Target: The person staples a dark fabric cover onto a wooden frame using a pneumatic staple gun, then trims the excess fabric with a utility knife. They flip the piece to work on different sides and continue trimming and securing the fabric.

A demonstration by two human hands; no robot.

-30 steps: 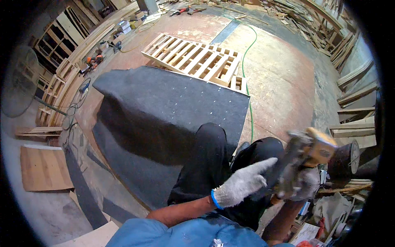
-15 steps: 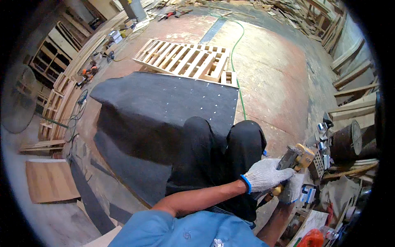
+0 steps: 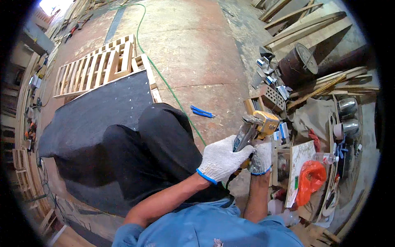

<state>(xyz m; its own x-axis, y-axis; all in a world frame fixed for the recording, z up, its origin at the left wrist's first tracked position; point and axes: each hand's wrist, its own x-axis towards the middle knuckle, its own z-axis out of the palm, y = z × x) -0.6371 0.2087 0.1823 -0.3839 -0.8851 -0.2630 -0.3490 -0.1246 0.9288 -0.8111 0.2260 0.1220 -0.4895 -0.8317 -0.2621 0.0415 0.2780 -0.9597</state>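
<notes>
Nearer than the perforated block [image 3: 273,99], the gloved left hand [image 3: 224,158] and right hand [image 3: 261,158] clasp the yellow nail gun [image 3: 267,123], pale print on its magazine [image 3: 244,136]. Floor [image 3: 222,88] spans leftward from the block to the green hose [image 3: 165,81].

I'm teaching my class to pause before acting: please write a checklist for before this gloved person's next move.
1. Left hand in white knitted glove with blue cuff: ok.
2. Right hand gloved likewise: ok.
3. Yellow-and-grey handheld tool held: ok, in both hands.
4. Slim blue hand tool apart from hands: ok, on the reddish, worn floor.
5. Large black sheet flat: not ok, bent.
6. Thin green hose free throughout: cannot tell, partly hidden.
</notes>
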